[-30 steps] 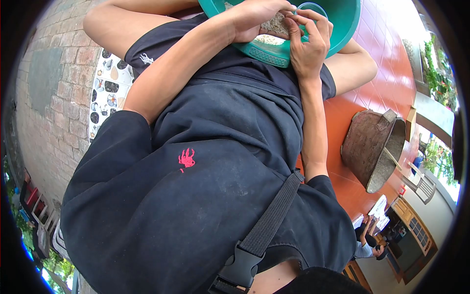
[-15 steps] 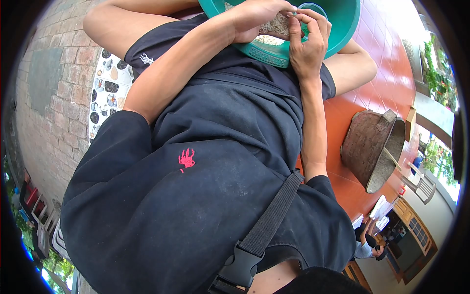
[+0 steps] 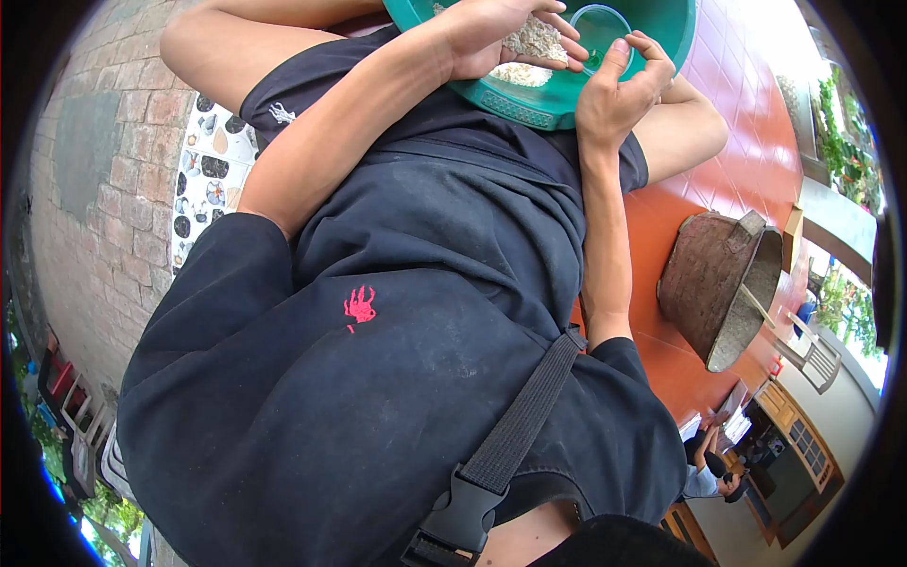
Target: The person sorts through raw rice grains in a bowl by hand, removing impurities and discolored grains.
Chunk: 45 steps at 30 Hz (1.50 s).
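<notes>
My left hand (image 3: 482, 38) is palm up over a green basin (image 3: 666, 57), its fingers slightly apart. Pale grain (image 3: 537, 40) lies on its palm and fingers. More of the pale grain (image 3: 521, 75) rests in the basin below. My right hand (image 3: 619, 99) is at the basin's near right side, thumb and forefinger close together; anything between them is too small to make out. Just beyond those fingertips, a round clear container with a bluish rim (image 3: 602, 8) is inside the basin.
The basin is at my bare legs (image 3: 685, 137). On the red tiled floor (image 3: 638, 246) to the right stands a worn brown tub (image 3: 704, 274) with a stick in it. Farther off are a chair (image 3: 817, 364) and a person (image 3: 704, 477). Paving bricks (image 3: 113, 180) lie to the left.
My right hand has moved right, away from my left hand, to beside the round container. My left hand's fingers have spread, and the grain on them shows more.
</notes>
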Each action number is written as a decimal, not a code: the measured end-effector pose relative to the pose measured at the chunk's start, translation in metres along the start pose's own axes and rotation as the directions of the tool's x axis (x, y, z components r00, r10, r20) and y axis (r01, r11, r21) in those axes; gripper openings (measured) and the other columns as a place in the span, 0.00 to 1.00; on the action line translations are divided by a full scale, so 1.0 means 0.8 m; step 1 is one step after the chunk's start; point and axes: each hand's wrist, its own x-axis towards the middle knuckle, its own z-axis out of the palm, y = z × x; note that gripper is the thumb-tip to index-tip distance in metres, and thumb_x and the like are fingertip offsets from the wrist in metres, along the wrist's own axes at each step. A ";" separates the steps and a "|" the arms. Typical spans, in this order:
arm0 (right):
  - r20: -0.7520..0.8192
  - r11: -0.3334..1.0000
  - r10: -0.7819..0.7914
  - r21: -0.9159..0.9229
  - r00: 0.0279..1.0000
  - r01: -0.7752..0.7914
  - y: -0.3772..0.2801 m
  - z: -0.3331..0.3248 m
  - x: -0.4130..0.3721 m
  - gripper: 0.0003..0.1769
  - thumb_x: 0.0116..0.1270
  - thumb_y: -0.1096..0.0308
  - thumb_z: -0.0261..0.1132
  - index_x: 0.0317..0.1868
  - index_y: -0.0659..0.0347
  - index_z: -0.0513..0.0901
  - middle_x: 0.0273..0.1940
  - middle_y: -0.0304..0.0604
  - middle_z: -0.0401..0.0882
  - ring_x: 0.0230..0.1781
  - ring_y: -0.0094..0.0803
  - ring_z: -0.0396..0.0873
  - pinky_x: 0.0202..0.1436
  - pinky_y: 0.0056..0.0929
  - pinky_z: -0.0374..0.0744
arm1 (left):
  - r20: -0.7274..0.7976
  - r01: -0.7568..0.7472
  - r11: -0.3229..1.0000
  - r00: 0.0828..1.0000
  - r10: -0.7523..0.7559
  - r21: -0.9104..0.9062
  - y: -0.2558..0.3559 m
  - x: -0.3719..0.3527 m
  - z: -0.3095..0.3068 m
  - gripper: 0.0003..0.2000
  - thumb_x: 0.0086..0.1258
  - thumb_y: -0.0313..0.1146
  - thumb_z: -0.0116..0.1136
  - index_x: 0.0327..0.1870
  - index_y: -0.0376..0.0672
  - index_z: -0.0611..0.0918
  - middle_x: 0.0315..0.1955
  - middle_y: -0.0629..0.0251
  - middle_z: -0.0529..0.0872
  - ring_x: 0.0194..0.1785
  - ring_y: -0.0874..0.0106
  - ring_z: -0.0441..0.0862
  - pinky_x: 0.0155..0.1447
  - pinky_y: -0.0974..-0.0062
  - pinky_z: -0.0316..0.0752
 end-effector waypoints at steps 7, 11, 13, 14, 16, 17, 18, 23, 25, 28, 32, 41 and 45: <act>0.087 0.995 -0.083 0.061 0.993 0.078 0.000 -0.006 0.003 0.10 0.79 0.67 0.60 0.39 0.62 0.82 0.51 0.48 0.81 0.56 0.42 0.74 0.67 0.42 0.65 | -0.022 0.007 1.000 1.000 -0.008 -0.012 0.003 -0.002 0.002 0.20 0.85 0.37 0.42 0.55 0.26 0.81 0.49 0.43 0.89 0.52 0.56 0.90 0.59 0.62 0.87; 0.226 0.980 -0.199 0.078 0.954 0.185 -0.015 -0.009 0.002 0.06 0.75 0.67 0.67 0.41 0.59 0.88 0.54 0.43 0.83 0.56 0.40 0.74 0.62 0.37 0.72 | 0.035 -0.062 0.996 0.997 0.065 -0.063 -0.013 0.014 -0.019 0.18 0.85 0.37 0.45 0.51 0.29 0.81 0.44 0.49 0.89 0.46 0.61 0.90 0.53 0.64 0.87; 0.260 0.965 -0.260 0.095 0.930 0.243 -0.023 -0.009 0.003 0.05 0.72 0.67 0.70 0.42 0.58 0.89 0.54 0.42 0.84 0.56 0.40 0.74 0.62 0.37 0.72 | 0.071 -0.135 0.989 0.988 0.139 -0.058 -0.019 0.018 -0.033 0.16 0.84 0.37 0.47 0.50 0.31 0.81 0.43 0.51 0.89 0.44 0.63 0.89 0.50 0.65 0.87; 0.293 0.947 -0.320 0.114 0.901 0.299 -0.027 -0.010 0.003 0.06 0.69 0.67 0.73 0.43 0.57 0.90 0.54 0.41 0.84 0.56 0.40 0.74 0.61 0.37 0.73 | 0.066 -0.197 0.978 0.979 0.193 0.062 -0.021 0.018 -0.042 0.17 0.85 0.42 0.48 0.50 0.37 0.84 0.45 0.58 0.89 0.49 0.68 0.88 0.56 0.65 0.84; 0.312 0.953 -0.302 0.096 0.901 0.286 -0.031 -0.011 0.005 0.06 0.68 0.67 0.74 0.44 0.57 0.90 0.54 0.40 0.84 0.56 0.40 0.74 0.61 0.37 0.73 | 0.068 -0.255 0.950 0.967 0.247 0.181 -0.022 0.017 -0.046 0.17 0.86 0.47 0.50 0.51 0.44 0.86 0.47 0.65 0.88 0.53 0.73 0.87 0.61 0.64 0.81; 0.331 0.959 -0.284 0.078 0.900 0.274 -0.032 -0.011 0.006 0.07 0.67 0.67 0.75 0.44 0.57 0.90 0.54 0.40 0.84 0.57 0.40 0.74 0.62 0.36 0.73 | 0.056 -0.269 0.940 0.963 0.263 0.208 -0.024 0.017 -0.046 0.18 0.86 0.47 0.50 0.51 0.43 0.86 0.46 0.65 0.88 0.53 0.73 0.87 0.60 0.64 0.81; 0.331 0.958 -0.284 0.078 0.900 0.274 -0.032 -0.011 0.005 0.07 0.67 0.67 0.75 0.44 0.57 0.90 0.54 0.40 0.84 0.57 0.40 0.74 0.62 0.36 0.73 | 0.045 -0.282 0.930 0.959 0.280 0.235 -0.025 0.017 -0.045 0.18 0.86 0.48 0.50 0.52 0.43 0.86 0.46 0.65 0.88 0.52 0.72 0.87 0.60 0.63 0.81; 0.360 0.964 -0.263 0.055 0.895 0.261 -0.023 -0.007 0.001 0.06 0.68 0.67 0.74 0.42 0.58 0.90 0.53 0.39 0.84 0.56 0.39 0.74 0.61 0.36 0.74 | 0.002 -0.301 0.915 0.950 0.312 0.268 -0.029 0.015 -0.040 0.19 0.86 0.48 0.50 0.53 0.41 0.85 0.45 0.64 0.88 0.51 0.71 0.88 0.58 0.64 0.84; 0.381 0.978 -0.207 0.093 0.901 0.186 -0.028 -0.008 0.000 0.06 0.69 0.67 0.74 0.42 0.58 0.90 0.53 0.39 0.84 0.56 0.39 0.74 0.60 0.36 0.74 | 0.000 -0.295 0.917 0.952 0.306 0.270 -0.025 0.013 -0.032 0.19 0.86 0.48 0.49 0.53 0.41 0.85 0.45 0.63 0.88 0.51 0.70 0.89 0.58 0.65 0.85; 0.403 0.986 -0.146 0.137 0.903 0.098 -0.029 -0.008 -0.001 0.05 0.71 0.68 0.72 0.43 0.60 0.89 0.53 0.39 0.84 0.55 0.39 0.75 0.60 0.35 0.75 | -0.049 -0.156 0.988 0.987 0.155 -0.004 -0.020 0.020 -0.026 0.14 0.83 0.37 0.50 0.49 0.33 0.81 0.42 0.55 0.88 0.41 0.66 0.88 0.47 0.67 0.85; 0.335 0.970 -0.243 0.099 0.910 0.223 -0.021 -0.008 0.006 0.06 0.74 0.68 0.70 0.44 0.61 0.88 0.54 0.40 0.85 0.56 0.37 0.76 0.62 0.34 0.75 | 0.034 -0.108 0.992 0.993 0.110 -0.062 -0.013 0.011 -0.017 0.15 0.83 0.37 0.50 0.51 0.32 0.81 0.43 0.54 0.88 0.44 0.66 0.88 0.49 0.68 0.85; 0.352 0.970 -0.162 0.230 0.922 0.082 -0.007 -0.010 0.009 0.08 0.78 0.68 0.66 0.45 0.65 0.86 0.55 0.43 0.85 0.56 0.35 0.80 0.63 0.32 0.77 | 0.046 -0.108 0.993 0.993 0.110 -0.043 -0.016 0.017 -0.022 0.16 0.84 0.37 0.49 0.51 0.30 0.82 0.43 0.51 0.89 0.45 0.63 0.90 0.52 0.66 0.87; 0.440 0.869 0.104 0.397 0.892 -0.297 -0.003 -0.015 0.006 0.10 0.80 0.68 0.64 0.46 0.68 0.86 0.56 0.44 0.84 0.53 0.30 0.81 0.60 0.28 0.79 | 0.056 -0.086 0.996 0.995 0.088 -0.038 -0.011 0.009 -0.014 0.17 0.84 0.36 0.48 0.50 0.28 0.82 0.44 0.49 0.90 0.46 0.60 0.91 0.54 0.65 0.88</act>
